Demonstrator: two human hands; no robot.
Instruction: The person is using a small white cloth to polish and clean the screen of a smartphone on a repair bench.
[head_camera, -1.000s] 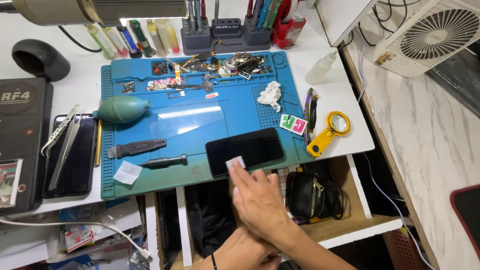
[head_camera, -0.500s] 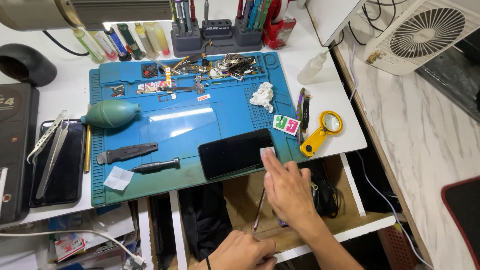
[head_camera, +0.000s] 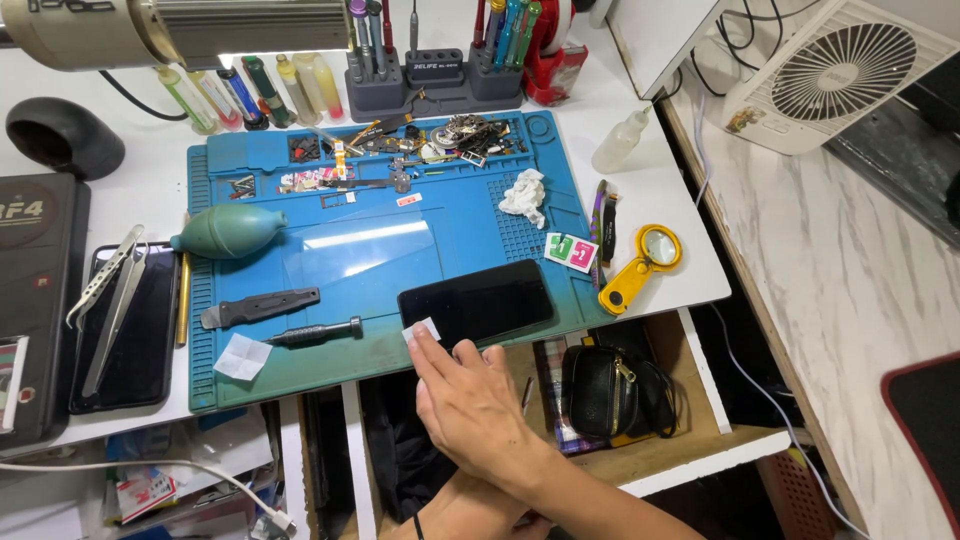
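**A:** Where is the right hand (head_camera: 470, 400)?

**B:** At the near edge of the blue mat (head_camera: 470, 215), fingers stretched flat and close together. The fingertips (head_camera: 425, 345) press a small white wipe (head_camera: 421, 331) against the near left corner of the black phone (head_camera: 477, 303). The hand is open, nothing gripped, just pushing down on the wipe.

**A:** And the phone?

**B:** It lies face up on the mat's near edge, dark screen, tilted slightly, just right of a black screwdriver (head_camera: 315, 332).

**A:** The left hand?

**B:** Only a bit of the left hand (head_camera: 525, 524) shows at the bottom, tucked under the right forearm. I cannot tell whether it is open or closed, or holding anything.

**A:** What else is around?

**B:** A green rubber air blower (head_camera: 225, 231) sits at the mat's left side, with a flat black tool (head_camera: 260, 306) below it and a square white pad (head_camera: 242, 357) near the corner. A crumpled tissue (head_camera: 525, 195) lies toward the right, beside 1 small red and green packet (head_camera: 571, 251). A yellow magnifier (head_camera: 642, 265) rests on the white table (head_camera: 650, 190), just off the mat. A black pouch (head_camera: 610, 390) sits in the open drawer below.
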